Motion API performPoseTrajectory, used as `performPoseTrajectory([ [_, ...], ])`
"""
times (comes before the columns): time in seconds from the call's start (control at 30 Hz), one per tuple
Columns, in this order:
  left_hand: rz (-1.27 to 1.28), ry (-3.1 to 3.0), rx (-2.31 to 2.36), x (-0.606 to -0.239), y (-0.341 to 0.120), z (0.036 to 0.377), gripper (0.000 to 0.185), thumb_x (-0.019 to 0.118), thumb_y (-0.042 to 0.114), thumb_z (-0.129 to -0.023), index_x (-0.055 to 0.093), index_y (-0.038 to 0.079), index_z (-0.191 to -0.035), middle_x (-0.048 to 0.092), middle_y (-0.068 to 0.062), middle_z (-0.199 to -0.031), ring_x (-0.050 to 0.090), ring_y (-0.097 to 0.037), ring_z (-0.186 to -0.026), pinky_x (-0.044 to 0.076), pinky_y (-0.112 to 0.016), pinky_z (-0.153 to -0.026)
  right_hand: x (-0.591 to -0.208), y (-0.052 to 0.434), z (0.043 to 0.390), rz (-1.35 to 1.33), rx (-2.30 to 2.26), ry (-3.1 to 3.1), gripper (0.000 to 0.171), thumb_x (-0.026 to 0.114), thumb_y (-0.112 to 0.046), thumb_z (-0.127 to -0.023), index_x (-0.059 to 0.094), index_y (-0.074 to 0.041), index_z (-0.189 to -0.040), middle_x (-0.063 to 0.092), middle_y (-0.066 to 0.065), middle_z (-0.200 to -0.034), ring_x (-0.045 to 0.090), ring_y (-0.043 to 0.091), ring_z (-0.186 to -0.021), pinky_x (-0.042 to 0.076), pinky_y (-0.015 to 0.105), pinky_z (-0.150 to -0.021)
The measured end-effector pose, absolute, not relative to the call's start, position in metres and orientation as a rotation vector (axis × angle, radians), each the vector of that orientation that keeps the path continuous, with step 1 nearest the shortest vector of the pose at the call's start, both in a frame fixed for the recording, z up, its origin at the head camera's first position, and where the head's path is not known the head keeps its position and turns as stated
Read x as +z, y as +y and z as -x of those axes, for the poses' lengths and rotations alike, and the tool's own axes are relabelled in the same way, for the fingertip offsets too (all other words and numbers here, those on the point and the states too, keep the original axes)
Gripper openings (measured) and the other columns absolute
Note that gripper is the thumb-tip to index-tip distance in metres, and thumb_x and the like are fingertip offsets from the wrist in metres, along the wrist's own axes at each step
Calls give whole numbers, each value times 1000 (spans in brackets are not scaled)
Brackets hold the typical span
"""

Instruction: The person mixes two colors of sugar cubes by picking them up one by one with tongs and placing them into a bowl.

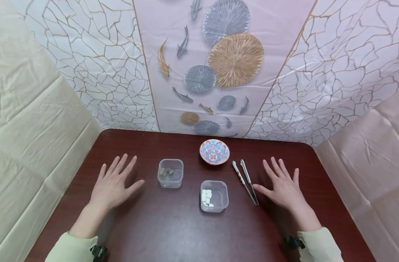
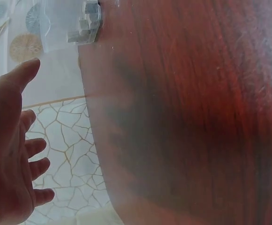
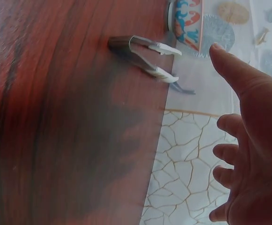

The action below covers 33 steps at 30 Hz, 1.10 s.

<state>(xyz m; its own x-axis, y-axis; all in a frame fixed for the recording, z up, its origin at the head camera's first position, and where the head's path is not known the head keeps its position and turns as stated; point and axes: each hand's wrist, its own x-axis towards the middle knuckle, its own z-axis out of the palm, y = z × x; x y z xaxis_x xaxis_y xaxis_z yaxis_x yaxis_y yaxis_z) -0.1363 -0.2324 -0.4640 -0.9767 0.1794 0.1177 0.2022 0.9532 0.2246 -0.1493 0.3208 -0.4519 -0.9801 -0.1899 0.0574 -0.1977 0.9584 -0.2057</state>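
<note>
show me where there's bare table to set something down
Widest: the near middle of the table, in front of the white-cube tub. Smaller: between the grey-cube tub and the far edge. Crowded: where bowl, tongs and white-cube tub cluster.

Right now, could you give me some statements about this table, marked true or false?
Small white cubes lie in a clear, square plastic container. True.
The right hand grips the slim, white-handled metal tongs. False: those tongs lie on the dark reddish-brown table.
The round, blue-and-red patterned bowl is farther back than both containers. True.
The small greyish pieces lie among the white cubes. False: those greyish pieces are in a second clear, square container.
The left hand holds nothing. True.
</note>
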Motion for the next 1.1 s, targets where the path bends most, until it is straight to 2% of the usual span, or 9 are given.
performPoseTrajectory([
  [0.17,326,-2999,-328,-461,-230,140,89,63,66,-98,36,18,-168,32,-23,-171,25,-47,-158,15,-72,-125,-451,310,155,-317,307,-3087,103,71,-69,-92,35,-9,-167,22,25,-174,11,47,-163,-5,84,-118],
  [0.53,396,-3046,-310,-461,-223,148,95,60,72,-96,32,19,-170,30,-20,-173,25,-43,-160,14,-70,-126,-469,294,167,-356,276,-3122,99,69,-68,-93,44,-3,-162,29,25,-172,19,44,-161,3,82,-120],
  [1.1,519,-3040,-397,-470,-212,160,101,66,71,-93,34,12,-169,40,-18,-169,38,-42,-155,21,-70,-126,-489,287,174,-413,166,-3065,74,74,-53,-96,64,1,-145,57,22,-154,44,43,-150,23,74,-123],
])
